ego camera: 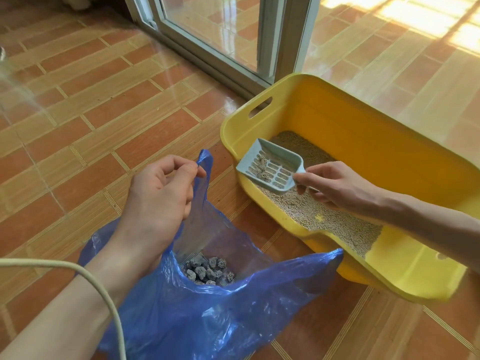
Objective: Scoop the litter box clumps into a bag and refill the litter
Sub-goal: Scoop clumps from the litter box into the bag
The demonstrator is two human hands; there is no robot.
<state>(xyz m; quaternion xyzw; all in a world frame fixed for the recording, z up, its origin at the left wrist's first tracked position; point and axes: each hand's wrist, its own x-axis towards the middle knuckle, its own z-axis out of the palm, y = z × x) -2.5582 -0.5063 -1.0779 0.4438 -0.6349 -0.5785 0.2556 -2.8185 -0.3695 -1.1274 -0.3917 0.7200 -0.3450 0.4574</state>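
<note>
A yellow litter box (345, 120) stands on the tiled floor at the right, with beige litter (322, 216) covering part of its bottom. My right hand (337, 188) grips the handle of a pale blue slotted scoop (272, 167), held over the box's left rim. A clump (262, 166) lies in the scoop. A blue plastic bag (207, 307) sits open on the floor in front of me, with several grey clumps (207, 271) at its bottom. My left hand (161, 193) pinches the bag's upper edge and holds it up.
A sliding glass door with a white frame (207, 48) runs behind the box. A pale cord (104, 289) hangs across the lower left, over my left forearm. Orange and tan floor tiles (91, 113) stretch to the left and behind the bag.
</note>
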